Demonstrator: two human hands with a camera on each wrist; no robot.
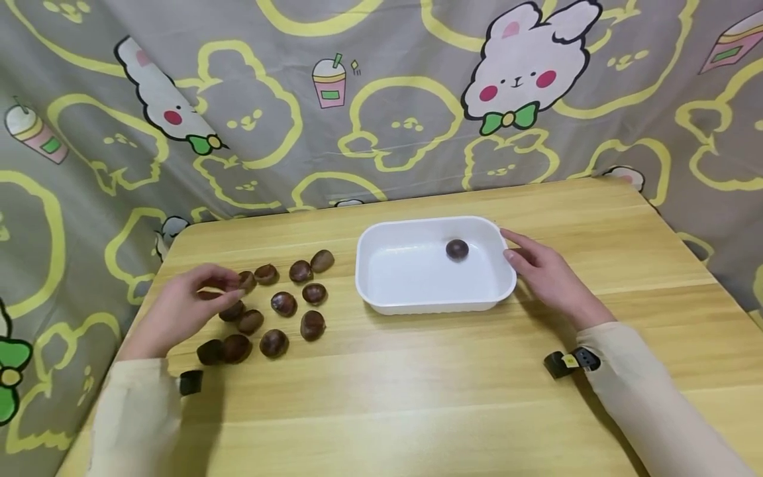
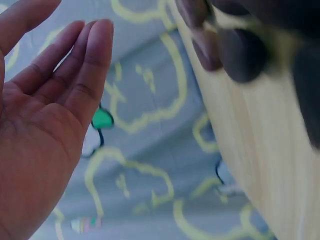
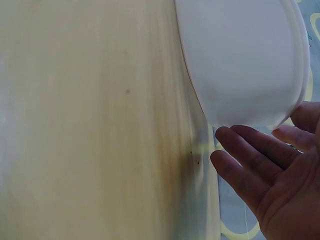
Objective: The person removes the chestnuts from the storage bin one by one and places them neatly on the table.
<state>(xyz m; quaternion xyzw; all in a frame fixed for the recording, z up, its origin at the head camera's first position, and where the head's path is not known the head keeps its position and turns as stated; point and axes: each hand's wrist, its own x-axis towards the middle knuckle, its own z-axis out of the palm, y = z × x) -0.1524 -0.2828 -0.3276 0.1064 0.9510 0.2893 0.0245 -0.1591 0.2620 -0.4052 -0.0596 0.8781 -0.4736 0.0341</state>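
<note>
My left hand hovers at the left edge of a loose group of brown chestnuts. Its thumb and fingers are gently bent beside a chestnut in the head view. Between the fingers in the left wrist view I see nothing held. A white plastic box stands right of the group, with one chestnut inside near its back right. My right hand touches the box's right end, thumb at the rim. The right wrist view shows those fingers mostly straight by the wall.
The wood-patterned table carries everything. Behind and left of it hangs a grey curtain with yellow outlines and rabbits. Dark wrist straps show at the left cuff and the right cuff.
</note>
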